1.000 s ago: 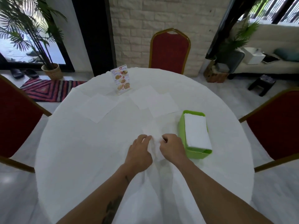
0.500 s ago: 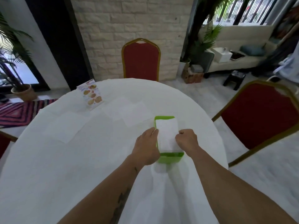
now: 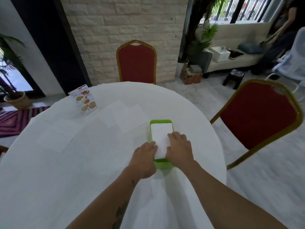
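Napkin stack (image 3: 160, 138) – white, folded, long and narrow – lies inside the green box (image 3: 161, 121), filling it nearly from wall to wall. The box stands on the white tabletop (image 3: 82, 171), towards its right side and just ahead of the person.

The right hand (image 3: 179, 150) rests flat on the near right part of the stack. Its fingers (image 3: 175, 136) are straight and a little spread, pressing on the top napkin and grasping nothing. The left hand (image 3: 144, 157) lies against the box's left wall, palm down. Its fingers (image 3: 152, 144) are loosely stretched out, with the tips touching the left edge of the stack – released, not clenched round anything that shows.

Two loose napkins (image 3: 130, 118) lie flat and overlapping just behind and to the left of the box. Another flat sheet (image 3: 56, 136) lies well apart from them on the left. A menu card (image 3: 84, 100) stands tilted near the far left rim of the tabletop. One red chair (image 3: 137, 61) stands at the far side and a second red chair (image 3: 257, 116) at the right.
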`<state>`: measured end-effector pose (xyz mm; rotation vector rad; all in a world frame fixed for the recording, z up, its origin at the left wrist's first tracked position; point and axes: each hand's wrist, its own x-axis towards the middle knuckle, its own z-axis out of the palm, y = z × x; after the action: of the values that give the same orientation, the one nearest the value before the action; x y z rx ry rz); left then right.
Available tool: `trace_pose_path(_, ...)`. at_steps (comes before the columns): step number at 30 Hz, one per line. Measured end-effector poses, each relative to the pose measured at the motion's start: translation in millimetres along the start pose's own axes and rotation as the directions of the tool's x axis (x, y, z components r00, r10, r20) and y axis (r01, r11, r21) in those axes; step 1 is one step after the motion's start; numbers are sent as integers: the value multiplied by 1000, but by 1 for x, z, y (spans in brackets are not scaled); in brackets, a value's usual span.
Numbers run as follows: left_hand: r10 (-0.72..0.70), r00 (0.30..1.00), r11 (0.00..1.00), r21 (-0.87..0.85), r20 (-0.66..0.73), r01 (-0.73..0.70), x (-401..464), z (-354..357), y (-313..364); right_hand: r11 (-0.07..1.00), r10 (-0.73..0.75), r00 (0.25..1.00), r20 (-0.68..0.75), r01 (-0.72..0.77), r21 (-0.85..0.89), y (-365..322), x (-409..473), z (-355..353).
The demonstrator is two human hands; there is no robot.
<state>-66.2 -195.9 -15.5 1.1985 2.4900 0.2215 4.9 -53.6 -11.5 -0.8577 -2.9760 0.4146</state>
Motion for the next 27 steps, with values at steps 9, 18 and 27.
trace_pose_path(9, 49, 998, 997, -61, -29, -50, -4, -10, -9, 980, -63, 977, 204, 99, -174, -16, 2, -11)
trace_pose_path(18, -176, 964, 908, -412, -200, 81, -6, -40, -68, 978, -68, 984, 166, 33, 205, -72, 38, -33)
trace_pose_path(27, -337, 934, 870, -419, -118, 261, 49, -54, -134, 980, -53, 973, 224, 8, 199, -100, 143, -19)
